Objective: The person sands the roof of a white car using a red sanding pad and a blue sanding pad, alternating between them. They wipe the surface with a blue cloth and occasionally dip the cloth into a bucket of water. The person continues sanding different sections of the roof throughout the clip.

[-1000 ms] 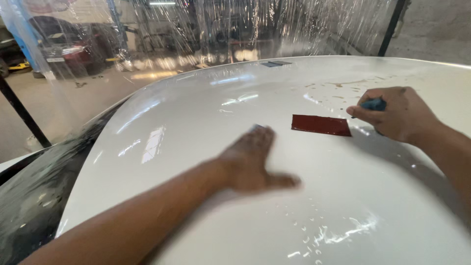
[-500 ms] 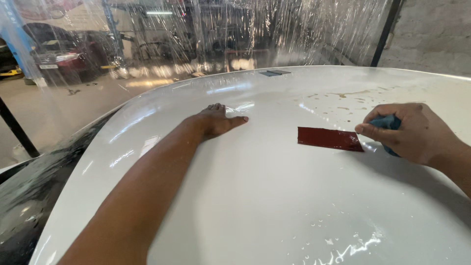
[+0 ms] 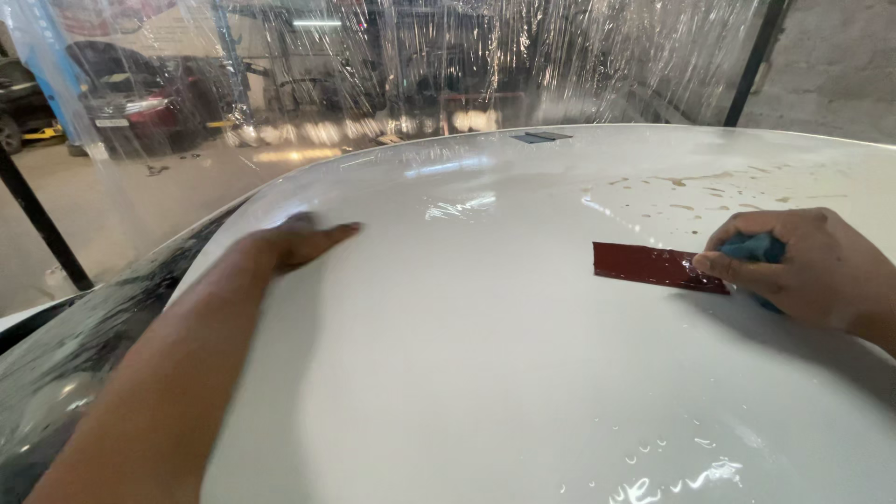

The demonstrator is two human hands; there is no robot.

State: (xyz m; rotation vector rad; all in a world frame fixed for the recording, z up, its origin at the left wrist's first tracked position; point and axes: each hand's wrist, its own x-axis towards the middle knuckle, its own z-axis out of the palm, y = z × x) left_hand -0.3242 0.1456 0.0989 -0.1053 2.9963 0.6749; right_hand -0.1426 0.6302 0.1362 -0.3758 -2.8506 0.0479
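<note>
Dark red squeegee blade (image 3: pixel 659 267) lies flat on the white car roof (image 3: pixel 485 373), long axis left–right. Right hand (image 3: pixel 807 266) grips its blue handle (image 3: pixel 754 248) at the blade's right end. Left hand (image 3: pixel 303 241), open and flat, rests well left of the blade.

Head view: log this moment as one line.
left hand: flat on white car roof | right hand: grips blue-handled squeegee, dark red blade on wet roof | backdrop: plastic sheeting
</note>
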